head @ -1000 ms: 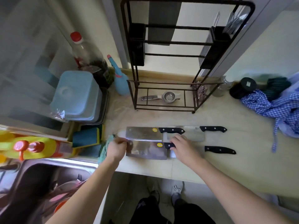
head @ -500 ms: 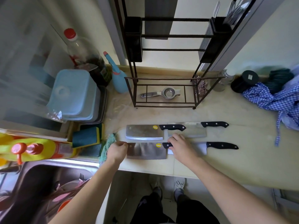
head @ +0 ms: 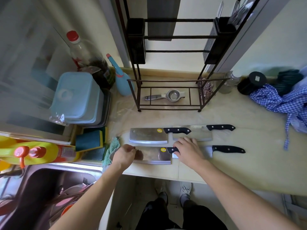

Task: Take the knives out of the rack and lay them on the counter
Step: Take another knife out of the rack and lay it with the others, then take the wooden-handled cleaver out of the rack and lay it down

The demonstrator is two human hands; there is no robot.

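Observation:
Several black-handled knives lie flat on the beige counter (head: 240, 173) in front of the dark metal rack (head: 167, 83). A cleaver (head: 147, 135) lies at the back left, and a second cleaver (head: 192, 136) at the back right. A front cleaver (head: 155, 156) lies near the counter edge. My right hand (head: 188, 151) is closed over its black handle. My left hand (head: 123, 154) rests at the blade's far left end, fingers curled on it. A smaller knife (head: 228, 149) lies to the right, its blade partly hidden by my right hand.
A metal strainer (head: 167, 96) lies on the rack's bottom shelf. Blue lidded containers (head: 77, 97), a bottle (head: 88, 55), a spray bottle (head: 120, 78) and sponges (head: 90, 140) crowd the left. A sink (head: 41, 188) holds dishes. Checked cloth (head: 282, 100) and jars (head: 250, 83) sit right.
The front cleaver has come down from overlapping the back cleaver to lie flat near the counter edge. Both hands stay on it.

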